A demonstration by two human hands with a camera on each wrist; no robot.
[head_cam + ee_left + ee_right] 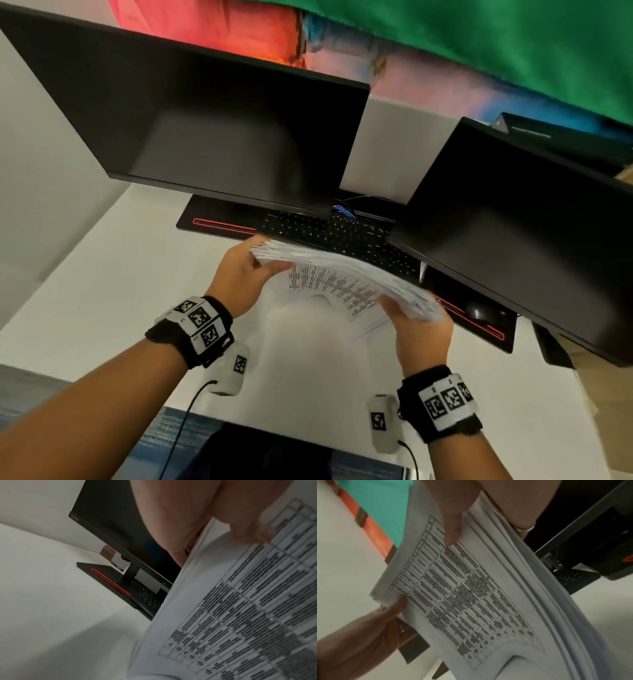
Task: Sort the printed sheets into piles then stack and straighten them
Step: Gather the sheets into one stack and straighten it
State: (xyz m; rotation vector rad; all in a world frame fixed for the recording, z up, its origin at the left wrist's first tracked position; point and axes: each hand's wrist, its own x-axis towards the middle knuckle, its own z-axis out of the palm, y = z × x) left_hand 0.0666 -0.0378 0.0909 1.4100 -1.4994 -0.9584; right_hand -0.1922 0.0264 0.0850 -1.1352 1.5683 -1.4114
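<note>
A thick stack of printed sheets [346, 281] covered in tables of small text is held up in the air above the white desk [137, 274], sagging in the middle. My left hand [239, 274] grips its left end with the thumb on the near face. My right hand [421, 325] grips the right end, thumb on the printed face and fingers behind. In the left wrist view the printed page [240, 608] fills the right side under my thumb [248, 531]. In the right wrist view my right thumb [452, 524] presses on the stack [462, 595] and my left hand [368, 635] holds the far corner.
Two dark monitors [212, 130] [513, 222] stand behind the stack. A black keyboard [335, 236] lies on a black mat with red trim [219, 222] beneath them, and a mouse [479, 310] sits at the right. The desk's front edge [274, 419] is close to me.
</note>
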